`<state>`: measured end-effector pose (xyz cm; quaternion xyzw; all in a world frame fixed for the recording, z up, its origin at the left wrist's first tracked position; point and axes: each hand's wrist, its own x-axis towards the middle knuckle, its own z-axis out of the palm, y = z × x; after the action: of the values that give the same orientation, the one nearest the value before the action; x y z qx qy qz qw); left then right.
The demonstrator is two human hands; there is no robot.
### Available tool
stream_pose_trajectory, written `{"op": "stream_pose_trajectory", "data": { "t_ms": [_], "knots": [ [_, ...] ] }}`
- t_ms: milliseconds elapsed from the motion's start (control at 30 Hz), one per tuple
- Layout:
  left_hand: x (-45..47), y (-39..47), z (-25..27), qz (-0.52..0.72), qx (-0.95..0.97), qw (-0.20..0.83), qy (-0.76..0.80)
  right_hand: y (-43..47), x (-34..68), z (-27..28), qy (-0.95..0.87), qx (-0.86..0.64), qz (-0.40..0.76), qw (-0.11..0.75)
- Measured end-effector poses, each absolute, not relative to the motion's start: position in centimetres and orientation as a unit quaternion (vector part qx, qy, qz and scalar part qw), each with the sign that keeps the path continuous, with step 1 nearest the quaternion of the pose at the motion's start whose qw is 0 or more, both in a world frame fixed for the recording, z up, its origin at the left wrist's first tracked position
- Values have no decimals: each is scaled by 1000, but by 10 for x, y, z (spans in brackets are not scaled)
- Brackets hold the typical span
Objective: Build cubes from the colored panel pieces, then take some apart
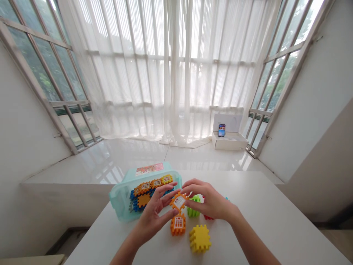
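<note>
An orange toothed building block (pixel 178 201) with a white window panel is tilted between my hands. My right hand (pixel 205 197) pinches its right side between thumb and fingers. My left hand (pixel 156 211) has its thumb and index finger at the block's lower and upper left edges, the other fingers stretched out. Just below, another orange window block (pixel 178 224) stands on the white table. A yellow toothed block (pixel 200 238) sits nearer to me. Behind my right hand are a green block (pixel 193 207) and a red block (pixel 209 217), both partly hidden.
A pale turquoise tub (pixel 117 208) at the left holds several orange, blue and yellow blocks. The white table (pixel 242 235) meets a glossy sill (pixel 138 149). On the sill, a white box (pixel 230 143) has a phone (pixel 221 130) propped in it, before sheer curtains (pixel 149 81).
</note>
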<state>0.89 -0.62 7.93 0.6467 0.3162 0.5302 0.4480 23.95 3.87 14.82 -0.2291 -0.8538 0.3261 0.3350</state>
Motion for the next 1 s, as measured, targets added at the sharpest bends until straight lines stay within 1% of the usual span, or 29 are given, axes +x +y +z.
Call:
{"op": "stream_pose_trajectory", "data": {
  "t_ms": [100, 200, 400, 533, 733, 867, 933, 1000],
  "knots": [
    [8, -4, 82, 544, 619, 506, 254, 49, 234, 153, -856, -214, 358, 304],
    [5, -3, 74, 558, 591, 539, 220, 56, 232, 143, -856, -201, 391, 272],
    [2, -5, 59, 562, 572, 552, 228, 61, 225, 128, -845, -219, 415, 258],
    [0, -6, 59, 525, 602, 536, 273, 59, 222, 128, -838, -214, 425, 266],
    [3, -5, 57, 469, 614, 503, 387, 57, 218, 119, -848, -224, 398, 270],
    [0, -6, 62, 416, 687, 420, 422, 57, 223, 121, -868, -209, 374, 249],
    [-1, -7, 65, 379, 730, 377, 425, 55, 230, 130, -873, -216, 352, 259],
    [0, -8, 65, 347, 760, 356, 419, 51, 239, 140, -863, -242, 339, 285]
  ]
}}
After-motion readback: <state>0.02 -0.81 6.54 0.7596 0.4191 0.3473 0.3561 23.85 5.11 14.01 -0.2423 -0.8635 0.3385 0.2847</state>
